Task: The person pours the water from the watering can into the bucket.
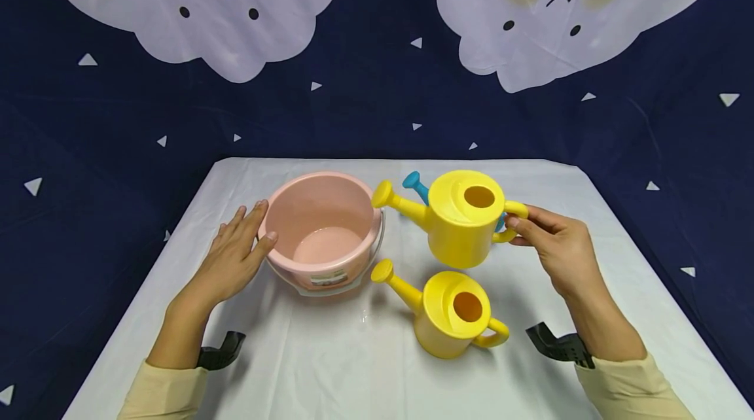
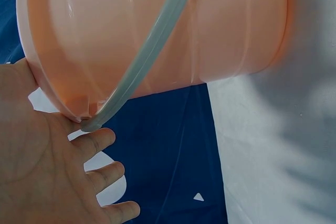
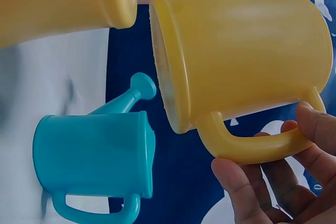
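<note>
My right hand [image 1: 562, 250] grips the handle of a yellow watering can [image 1: 462, 230], pinching it between thumb and fingers. The can hangs above the table, its spout pointing left toward a pink bucket [image 1: 321, 256]. With spread, straight fingers, my left hand [image 1: 232, 260] touches the left side of the bucket's rim. The left wrist view shows the hand beside the end of the bucket's grey handle [image 2: 149, 51]. A second yellow watering can [image 1: 448, 315] stands nearer to me. Behind the held can is a blue watering can [image 3: 94, 153], mostly hidden in the head view.
A white cloth covers the table [image 1: 330, 374]. Small clear drops or specks lie between the bucket and the near yellow can. Behind the table hangs a dark blue backdrop [image 1: 365, 119] with white clouds and triangles.
</note>
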Tool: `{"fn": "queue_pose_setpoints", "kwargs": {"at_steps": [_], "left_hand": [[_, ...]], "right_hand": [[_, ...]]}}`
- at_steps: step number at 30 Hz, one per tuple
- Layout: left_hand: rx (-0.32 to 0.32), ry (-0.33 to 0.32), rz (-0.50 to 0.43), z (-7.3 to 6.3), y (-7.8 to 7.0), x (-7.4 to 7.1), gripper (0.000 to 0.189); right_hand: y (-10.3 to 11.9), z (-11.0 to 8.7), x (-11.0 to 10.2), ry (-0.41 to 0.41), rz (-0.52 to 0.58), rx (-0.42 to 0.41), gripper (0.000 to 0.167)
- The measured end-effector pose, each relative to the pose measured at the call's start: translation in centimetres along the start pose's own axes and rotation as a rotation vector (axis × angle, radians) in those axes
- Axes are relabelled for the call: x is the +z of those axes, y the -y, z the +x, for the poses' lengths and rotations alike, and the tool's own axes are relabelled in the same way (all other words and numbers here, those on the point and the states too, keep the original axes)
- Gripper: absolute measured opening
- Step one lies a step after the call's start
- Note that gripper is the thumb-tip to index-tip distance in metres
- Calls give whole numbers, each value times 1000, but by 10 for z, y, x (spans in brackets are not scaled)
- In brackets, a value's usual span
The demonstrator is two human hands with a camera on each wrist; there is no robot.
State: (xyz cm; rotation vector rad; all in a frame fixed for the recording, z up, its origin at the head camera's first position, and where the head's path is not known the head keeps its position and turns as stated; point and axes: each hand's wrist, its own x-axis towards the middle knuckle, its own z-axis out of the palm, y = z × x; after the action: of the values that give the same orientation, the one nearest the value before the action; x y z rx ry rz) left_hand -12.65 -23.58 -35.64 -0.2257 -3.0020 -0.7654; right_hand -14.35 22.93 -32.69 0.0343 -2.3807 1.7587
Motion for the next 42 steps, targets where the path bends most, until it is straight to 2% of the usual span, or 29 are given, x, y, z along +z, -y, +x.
{"fn": "queue_pose_setpoints", "kwargs": {"at_steps": [5, 14, 42], "left_hand": [[5, 2, 0, 0, 0, 0, 66], [11, 1, 4, 0, 1, -1, 66], [17, 1, 9, 2, 1, -1, 66]], "right_hand": [[2, 1, 2, 9, -55, -7, 45], [6, 2, 4, 24, -30, -29, 41], [14, 5, 8, 17, -100, -52, 44]]}}
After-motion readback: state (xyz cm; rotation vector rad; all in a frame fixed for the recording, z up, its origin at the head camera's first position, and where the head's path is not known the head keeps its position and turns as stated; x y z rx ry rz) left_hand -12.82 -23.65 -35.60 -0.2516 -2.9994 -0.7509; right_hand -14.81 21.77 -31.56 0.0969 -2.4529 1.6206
